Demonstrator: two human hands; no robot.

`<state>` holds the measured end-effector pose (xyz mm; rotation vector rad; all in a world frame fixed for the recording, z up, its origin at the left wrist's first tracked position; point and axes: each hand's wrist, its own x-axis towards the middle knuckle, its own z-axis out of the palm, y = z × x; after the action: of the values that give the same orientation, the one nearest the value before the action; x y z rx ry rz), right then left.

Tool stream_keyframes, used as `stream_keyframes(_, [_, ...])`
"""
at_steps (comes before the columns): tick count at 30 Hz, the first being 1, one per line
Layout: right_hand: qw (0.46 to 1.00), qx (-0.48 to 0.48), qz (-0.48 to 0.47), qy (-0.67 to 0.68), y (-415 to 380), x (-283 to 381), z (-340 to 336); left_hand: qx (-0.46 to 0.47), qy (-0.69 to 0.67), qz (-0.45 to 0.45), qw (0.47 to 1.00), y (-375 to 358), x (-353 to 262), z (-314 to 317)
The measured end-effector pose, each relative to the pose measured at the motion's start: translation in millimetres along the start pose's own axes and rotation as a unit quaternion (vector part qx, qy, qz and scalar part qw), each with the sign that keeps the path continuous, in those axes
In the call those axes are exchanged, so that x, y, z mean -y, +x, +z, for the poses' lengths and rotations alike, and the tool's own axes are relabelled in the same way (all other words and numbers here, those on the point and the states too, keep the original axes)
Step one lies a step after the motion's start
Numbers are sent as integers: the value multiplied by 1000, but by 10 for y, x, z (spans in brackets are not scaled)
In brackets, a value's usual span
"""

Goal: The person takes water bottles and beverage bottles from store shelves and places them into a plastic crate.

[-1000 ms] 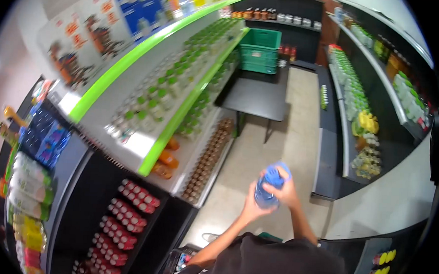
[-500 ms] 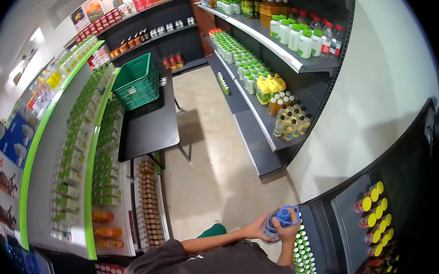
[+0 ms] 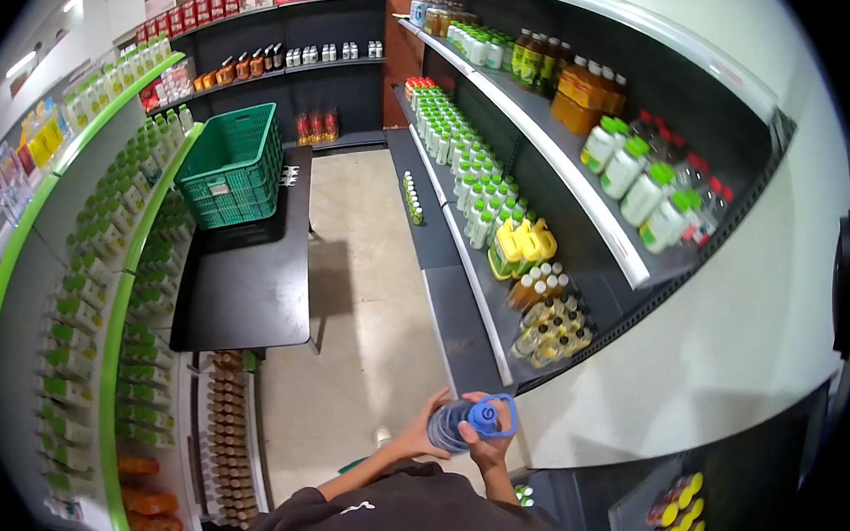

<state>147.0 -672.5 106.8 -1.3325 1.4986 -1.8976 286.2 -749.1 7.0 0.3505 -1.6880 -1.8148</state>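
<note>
Near the bottom middle of the head view, a large clear water bottle [image 3: 448,427] is held in front of my dark shirt. It lies tilted, its blue cap and blue carrying loop toward the right. My left hand [image 3: 424,425] is closed around the bottle's body from the left. My right hand [image 3: 488,448] is closed on it near the neck, just below the cap. Part of the bottle is hidden behind my fingers.
At left, a black table [image 3: 241,294] carries a green crate [image 3: 230,169]. Green-edged shelves [image 3: 118,346] of white bottles line the left side. A dark shelf unit [image 3: 548,118] with bottles and yellow jugs [image 3: 522,248] stands at right. Yellow-capped bottles [image 3: 678,519] sit lower right.
The view has shifted, and the right shelf unit looks larger and nearer. The bottle and both hands are further left and higher in view, the bottle more tilted. Both hands keep their hold.
</note>
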Motion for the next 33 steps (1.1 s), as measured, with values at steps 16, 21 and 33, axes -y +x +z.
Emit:
stream_keyframes(16, [989, 123, 54, 56, 2357, -1395, 875, -147, -162, -79, 973, 2028, 682, -1659])
stream_keyframes(21, [982, 109, 91, 129, 3397, -1694, 1104, -202, -134, -116, 963, 2922, 563, -2228])
stream_keyframes(33, [964, 200, 46, 169, 5058, -2416, 1872, -271, 2, -41, 962, 4209, 621, -3468])
